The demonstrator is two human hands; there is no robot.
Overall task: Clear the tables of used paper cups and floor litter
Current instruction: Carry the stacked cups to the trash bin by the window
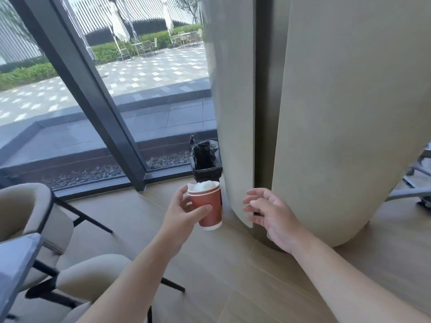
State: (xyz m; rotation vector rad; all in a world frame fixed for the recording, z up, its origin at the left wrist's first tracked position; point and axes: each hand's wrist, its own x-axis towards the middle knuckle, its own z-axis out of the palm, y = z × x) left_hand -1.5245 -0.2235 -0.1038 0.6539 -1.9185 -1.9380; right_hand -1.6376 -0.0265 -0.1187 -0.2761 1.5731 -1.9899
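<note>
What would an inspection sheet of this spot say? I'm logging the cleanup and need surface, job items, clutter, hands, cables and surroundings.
Surface: wood-look floor; grey table corner at lower left.
Job's things: red cups, nested, white paper stuffed in the top one; bin with black liner on the floor beyond, beside the column.
Clutter: nothing seen on the floor.
Hands: left hand has its grip round the cups; right hand empty, fingers spread, near the column.
Cables: nothing seen.
Surroundings: beige chairs at left, window onto a paved terrace, chair base at right.
</note>
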